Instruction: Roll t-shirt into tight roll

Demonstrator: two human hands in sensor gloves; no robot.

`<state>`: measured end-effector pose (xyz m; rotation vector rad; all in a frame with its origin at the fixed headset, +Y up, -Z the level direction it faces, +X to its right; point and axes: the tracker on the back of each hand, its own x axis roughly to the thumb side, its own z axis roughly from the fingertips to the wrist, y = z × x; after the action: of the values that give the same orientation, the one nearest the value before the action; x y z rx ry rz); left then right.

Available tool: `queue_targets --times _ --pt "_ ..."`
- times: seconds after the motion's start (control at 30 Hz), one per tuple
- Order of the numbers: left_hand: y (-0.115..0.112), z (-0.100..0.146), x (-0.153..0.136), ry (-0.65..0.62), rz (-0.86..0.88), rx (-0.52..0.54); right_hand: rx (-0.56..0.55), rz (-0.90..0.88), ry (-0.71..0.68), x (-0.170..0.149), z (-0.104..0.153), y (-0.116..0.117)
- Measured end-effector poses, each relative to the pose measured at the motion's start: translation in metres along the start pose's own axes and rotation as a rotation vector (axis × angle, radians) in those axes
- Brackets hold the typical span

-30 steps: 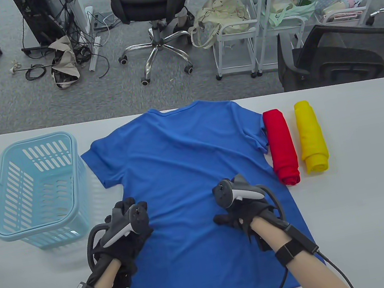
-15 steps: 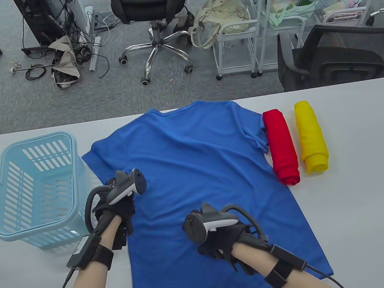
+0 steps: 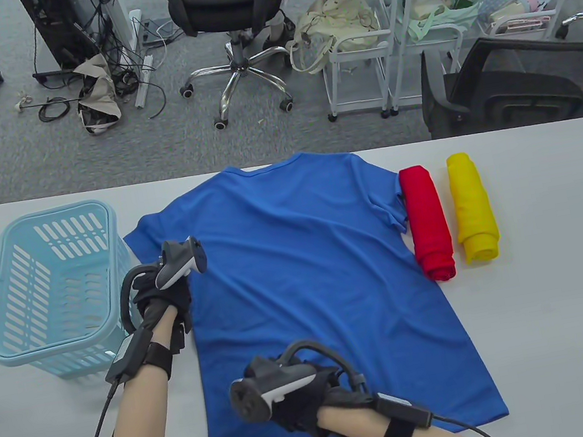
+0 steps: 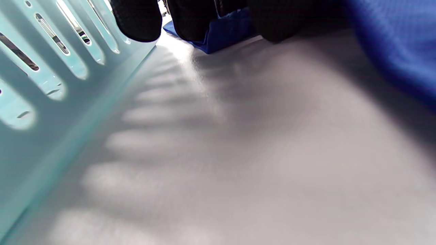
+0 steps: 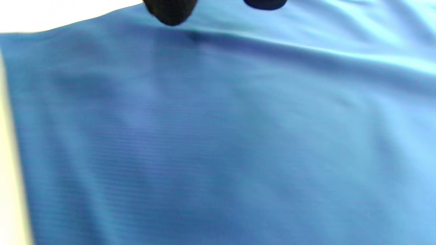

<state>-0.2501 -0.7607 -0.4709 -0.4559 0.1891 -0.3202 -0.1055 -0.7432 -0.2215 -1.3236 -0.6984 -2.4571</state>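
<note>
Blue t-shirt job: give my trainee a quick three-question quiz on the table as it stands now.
1. True or false: the blue t-shirt is already rolled.
2. Which roll lies nearer the shirt: A) red roll B) yellow roll?
3. Fill in: the left hand is at the shirt's left edge, beside the ____.

Key: 1 false, it lies flat; 2 A; 3 basket.

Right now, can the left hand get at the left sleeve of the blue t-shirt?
Probably yes: the left hand sits at the blue t-shirt edge just below the sleeve, beside the basket, with nothing between.
</note>
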Motion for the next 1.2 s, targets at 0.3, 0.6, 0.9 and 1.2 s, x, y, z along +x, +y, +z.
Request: queue_targets --times 0.3,0.6,0.9,1.2 --pt "0.007 -0.006 0.005 0.008 -0.054 0.100 -0.020 0.031 -0.062 0.024 -0.019 0.006" --pt "0.007 -0.008 0.010 0.003 -0.106 0.164 -0.084 0.001 -0.016 0.001 -0.005 0.016" --pt "0.053 0.021 0.019 0.038 -0.177 0.319 -0.181 -0.174 -0.010 -0.030 0.039 -0.008" --pt "0.113 0.055 -0.019 0.187 -0.207 0.443 -0.486 -0.254 -0.123 -0.012 0.054 -0.069"
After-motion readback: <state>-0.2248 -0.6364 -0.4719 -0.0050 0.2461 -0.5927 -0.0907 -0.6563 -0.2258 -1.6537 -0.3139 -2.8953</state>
